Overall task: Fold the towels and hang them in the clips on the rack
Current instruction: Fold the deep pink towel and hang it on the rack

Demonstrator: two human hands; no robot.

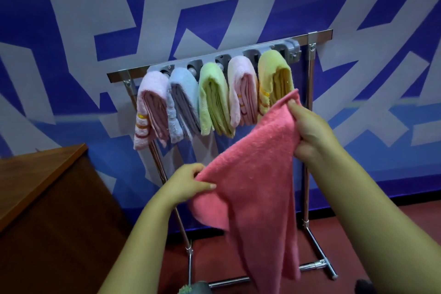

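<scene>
Coral terry towel [248, 188] hung between pinching hands: left hand [188, 184] held its lower edge, right hand [307, 126] its top corner just below the rack [307, 107].

My left hand [188, 186] sits low, fingers [205, 185] pinched; my right hand [310, 131] is raised higher, fingers curled in a grip, both forearms reaching forward.
</scene>
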